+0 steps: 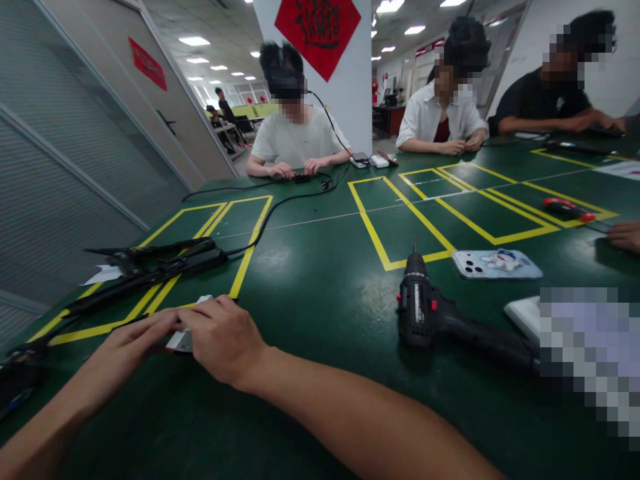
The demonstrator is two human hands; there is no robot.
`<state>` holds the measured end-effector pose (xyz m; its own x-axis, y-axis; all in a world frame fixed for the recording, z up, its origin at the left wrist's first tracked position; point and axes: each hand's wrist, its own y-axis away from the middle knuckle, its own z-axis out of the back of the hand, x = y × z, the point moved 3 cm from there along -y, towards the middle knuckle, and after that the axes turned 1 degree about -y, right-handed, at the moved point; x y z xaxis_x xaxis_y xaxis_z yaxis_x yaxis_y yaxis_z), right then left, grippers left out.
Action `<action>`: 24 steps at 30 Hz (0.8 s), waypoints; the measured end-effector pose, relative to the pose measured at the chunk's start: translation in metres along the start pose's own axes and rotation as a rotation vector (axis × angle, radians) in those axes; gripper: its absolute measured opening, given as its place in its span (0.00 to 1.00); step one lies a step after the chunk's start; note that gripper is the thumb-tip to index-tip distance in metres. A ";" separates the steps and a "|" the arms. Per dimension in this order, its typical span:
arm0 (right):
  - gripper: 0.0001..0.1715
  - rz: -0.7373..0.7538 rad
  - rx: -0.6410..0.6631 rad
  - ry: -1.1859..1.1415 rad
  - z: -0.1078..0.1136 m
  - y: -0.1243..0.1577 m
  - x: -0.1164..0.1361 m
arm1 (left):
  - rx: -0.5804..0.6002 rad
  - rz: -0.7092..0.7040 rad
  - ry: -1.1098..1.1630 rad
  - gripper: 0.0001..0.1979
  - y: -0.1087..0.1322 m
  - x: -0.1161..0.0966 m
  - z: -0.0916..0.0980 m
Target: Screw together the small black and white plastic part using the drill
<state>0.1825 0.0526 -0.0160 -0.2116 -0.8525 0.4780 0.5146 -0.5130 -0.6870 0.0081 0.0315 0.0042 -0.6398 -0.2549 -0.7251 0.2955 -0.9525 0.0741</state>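
Two hands (pixel 200 337) over a small white part (pixel 181 340), mostly hidden.

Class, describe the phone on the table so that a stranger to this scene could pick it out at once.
Start at the green table with its yellow tape boxes. Just right of the nearest box's front corner, beyond the black drill, lies the phone, face down. Its pale case with a cartoon figure and camera lenses sets it apart from the red-handled tool farther back.
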 end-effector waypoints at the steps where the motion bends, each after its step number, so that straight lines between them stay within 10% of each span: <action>1: 0.19 -0.006 -0.010 -0.018 0.000 0.001 -0.001 | 0.028 -0.030 -0.045 0.25 -0.001 0.001 0.001; 13: 0.13 -0.345 -0.404 -0.392 -0.006 -0.004 -0.018 | 0.143 -0.090 -0.099 0.26 0.002 -0.006 -0.001; 24: 0.14 -0.128 -0.260 -0.314 0.001 0.003 -0.015 | 0.097 -0.074 -0.197 0.24 0.003 0.001 0.003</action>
<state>0.1880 0.0634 -0.0249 0.0237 -0.7292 0.6839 0.2651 -0.6550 -0.7076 0.0059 0.0283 0.0061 -0.7859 -0.2022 -0.5844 0.1790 -0.9790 0.0979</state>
